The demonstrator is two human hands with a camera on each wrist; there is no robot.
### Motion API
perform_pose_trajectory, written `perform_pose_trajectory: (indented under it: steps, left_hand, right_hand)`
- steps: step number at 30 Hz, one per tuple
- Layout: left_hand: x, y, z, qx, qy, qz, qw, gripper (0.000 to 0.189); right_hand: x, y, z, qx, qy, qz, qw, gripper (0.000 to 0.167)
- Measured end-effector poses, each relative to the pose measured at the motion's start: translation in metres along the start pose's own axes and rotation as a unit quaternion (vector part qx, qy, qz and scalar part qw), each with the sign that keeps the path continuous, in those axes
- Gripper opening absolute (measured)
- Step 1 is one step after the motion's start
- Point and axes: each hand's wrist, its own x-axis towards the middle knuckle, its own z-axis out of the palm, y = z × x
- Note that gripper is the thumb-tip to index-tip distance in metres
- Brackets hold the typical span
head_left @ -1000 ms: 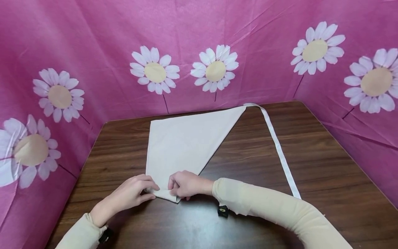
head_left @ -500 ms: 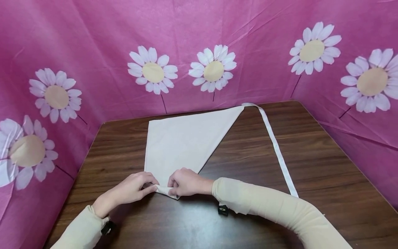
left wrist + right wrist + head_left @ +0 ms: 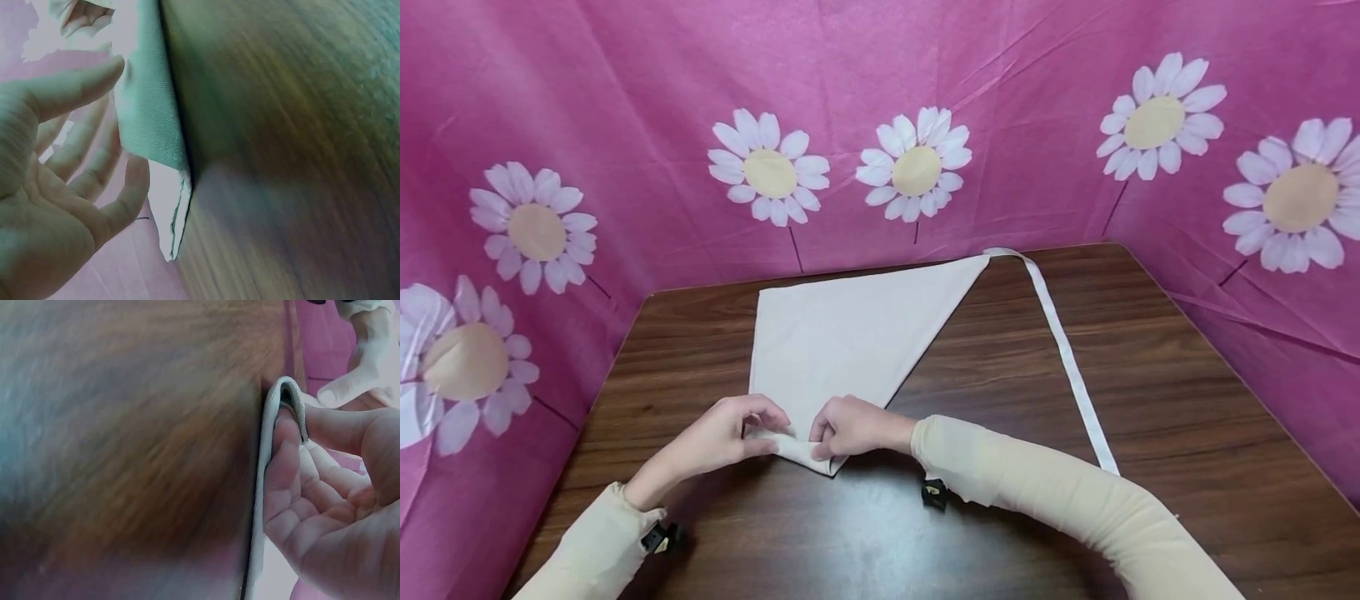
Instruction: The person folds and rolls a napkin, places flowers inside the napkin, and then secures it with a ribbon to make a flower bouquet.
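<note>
A beige apron [image 3: 835,350] lies folded flat on the wooden table, its near end turned up into a narrow fold [image 3: 153,100]. From its far right corner a white tie [image 3: 1070,367] runs toward the right forearm. My right hand [image 3: 853,427] pinches the fold near its right end, thumb outside and index finger tucked inside the loop, as the right wrist view shows. At the fold's left end is my left hand [image 3: 722,429], thumb and fingers spread around it, with the thumb tip right at the cloth's edge.
The brown table [image 3: 1150,358] reaches back to a pink curtain [image 3: 850,67] printed with white daisies, which surrounds it on three sides. Small black devices hang at the left wrist [image 3: 661,537] and the right wrist [image 3: 935,493].
The left thumb and fingers have parted from a closer pinch on the fold. Both hands have shifted slightly away from the body, and the turned-up fold has moved a little farther up the apron.
</note>
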Motion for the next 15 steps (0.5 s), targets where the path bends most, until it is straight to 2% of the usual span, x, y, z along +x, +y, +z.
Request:
perform_pose_trajectory:
  steps: [3,9,11,15]
  left_hand:
    - [0.002,-0.002,0.001,0.000,-0.014,-0.009,0.9999,0.019]
    - [0.010,-0.009,0.000,-0.042,-0.046,-0.067,0.9958,0.014]
    - [0.012,-0.011,0.000,-0.076,-0.051,-0.093,0.9915,0.018]
    - [0.015,-0.013,-0.001,-0.154,-0.055,-0.145,0.9757,0.034]
  right_hand:
    - [0.001,0.003,-0.001,0.020,0.009,-0.004,0.9998,0.006]
    - [-0.001,0.005,-0.001,-0.042,0.065,-0.042,0.9961,0.018]
    - [-0.002,0.004,0.001,-0.060,0.066,-0.055,0.9945,0.022]
    - [-0.002,0.000,0.004,-0.083,0.046,-0.069,0.9932,0.019]
